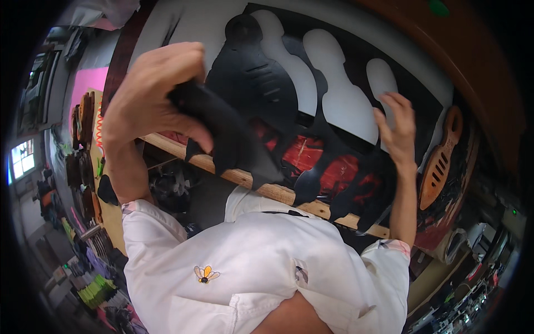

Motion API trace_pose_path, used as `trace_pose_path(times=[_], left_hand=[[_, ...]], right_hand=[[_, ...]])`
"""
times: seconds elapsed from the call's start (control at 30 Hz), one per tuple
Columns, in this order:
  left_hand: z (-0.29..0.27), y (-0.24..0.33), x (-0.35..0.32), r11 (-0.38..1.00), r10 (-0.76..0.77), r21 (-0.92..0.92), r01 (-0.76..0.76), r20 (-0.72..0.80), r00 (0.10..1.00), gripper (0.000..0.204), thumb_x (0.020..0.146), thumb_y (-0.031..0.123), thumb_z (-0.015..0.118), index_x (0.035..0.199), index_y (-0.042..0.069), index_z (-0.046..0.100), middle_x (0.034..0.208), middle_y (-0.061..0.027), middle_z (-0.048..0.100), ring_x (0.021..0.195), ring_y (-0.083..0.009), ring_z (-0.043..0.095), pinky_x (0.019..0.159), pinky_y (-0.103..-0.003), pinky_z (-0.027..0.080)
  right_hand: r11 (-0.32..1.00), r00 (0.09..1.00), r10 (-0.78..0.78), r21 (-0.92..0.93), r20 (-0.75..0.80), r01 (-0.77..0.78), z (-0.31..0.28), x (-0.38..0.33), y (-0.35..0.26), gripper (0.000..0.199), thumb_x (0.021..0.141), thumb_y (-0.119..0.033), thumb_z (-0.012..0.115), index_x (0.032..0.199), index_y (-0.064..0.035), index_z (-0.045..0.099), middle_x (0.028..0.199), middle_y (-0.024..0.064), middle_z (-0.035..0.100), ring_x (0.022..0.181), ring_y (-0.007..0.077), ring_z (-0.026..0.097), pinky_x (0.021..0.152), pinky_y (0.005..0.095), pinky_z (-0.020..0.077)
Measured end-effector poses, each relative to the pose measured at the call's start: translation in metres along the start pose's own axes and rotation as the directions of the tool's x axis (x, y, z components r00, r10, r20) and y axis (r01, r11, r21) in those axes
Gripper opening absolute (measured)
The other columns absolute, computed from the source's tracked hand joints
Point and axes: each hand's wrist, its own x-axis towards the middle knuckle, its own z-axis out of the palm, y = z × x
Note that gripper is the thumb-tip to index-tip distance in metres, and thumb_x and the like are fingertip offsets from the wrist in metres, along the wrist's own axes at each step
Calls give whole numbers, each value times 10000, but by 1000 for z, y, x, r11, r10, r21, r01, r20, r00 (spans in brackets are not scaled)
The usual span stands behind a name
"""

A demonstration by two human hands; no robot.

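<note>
My left hand (150,100) is curled around a dark, flexible, flat piece (231,128), which is blurred and hangs down toward the front edge. Behind it lies a black paddle-shaped template (247,89) with several slots and a hole at its top. Farther right spreads a black sheet (356,53) with rounded shapes cut out, and a white surface (339,97) shows through the gaps. Over the right-hand cut-out is my right hand (399,131), its fingers apart and holding nothing; whether the fingertips touch the sheet I cannot tell.
A brown slotted template (439,161) with a handle hole lies at the right. Red material (303,153) shows between the black strips above a wooden front edge (239,177). Tools and brown templates hang on a board (114,222) at the left. A brown beam (445,55) crosses the upper right.
</note>
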Motion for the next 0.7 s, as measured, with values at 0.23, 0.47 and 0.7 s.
trace_pose_path(times=[0.23,0.47,0.7], left_hand=[[137,-89,32,982,0,184,-32,176,984,681,500,295,892,1003,24,520,1314,-160,502,1286,-378,440,1110,-507,325],[142,-82,31,996,-20,90,4,183,983,709,510,275,891,1016,41,452,982,-127,489,945,-343,545,828,-425,460],[104,-33,41,991,-134,-55,123,-525,840,635,653,255,884,1173,79,563,896,-96,656,781,-305,673,665,-348,543]], right_hand=[[945,987,-152,298,47,132,105,48,-56,325,819,-93,719,1133,-46,648,1135,136,621,1057,318,586,918,389,454],[947,998,-66,315,-9,66,123,52,-58,245,828,-30,667,1072,-57,676,1085,100,657,997,304,569,886,390,447],[484,989,147,871,13,-84,100,50,-71,918,712,-542,827,1397,-49,466,1380,154,513,1294,291,500,1111,414,371]])
